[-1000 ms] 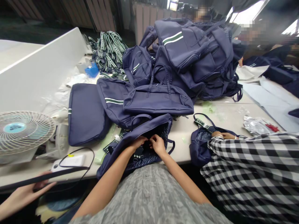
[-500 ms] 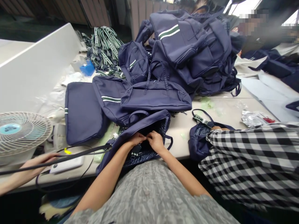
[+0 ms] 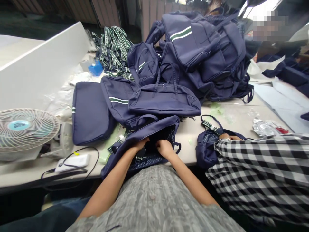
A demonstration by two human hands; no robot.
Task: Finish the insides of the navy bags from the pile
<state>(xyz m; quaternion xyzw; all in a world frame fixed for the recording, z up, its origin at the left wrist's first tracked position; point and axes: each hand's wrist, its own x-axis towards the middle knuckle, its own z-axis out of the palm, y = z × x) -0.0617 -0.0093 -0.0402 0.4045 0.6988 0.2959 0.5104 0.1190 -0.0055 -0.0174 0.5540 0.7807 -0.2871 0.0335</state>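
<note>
A navy bag (image 3: 156, 127) with a printed lining lies unzipped at the table's front edge, its mouth towards me. Both my hands are inside that mouth, a short gap apart. My left hand (image 3: 142, 144) is closed by the bag's upper flap, its fingertips partly hidden in the dark interior. Curled fingers show on my right hand (image 3: 164, 148), near the lining at the right side; what they pinch, if anything, is too small to make out. Dark straps with metal hardware (image 3: 140, 158) lie in the opening below my left hand.
Behind the bag lie a flat navy bag (image 3: 90, 112), a handled bag (image 3: 166, 100) and a tall heap of navy bags (image 3: 202, 42). Printed straps (image 3: 114, 48) are piled back left. A fan (image 3: 29, 129) and white power bank (image 3: 72, 162) are left; a co-worker's checked sleeve (image 3: 260, 154) is right.
My hands have moved apart inside the bag, the right one slightly rightward. Another person's hand at the left has gone from view, and the black cable there has dropped onto the table.
</note>
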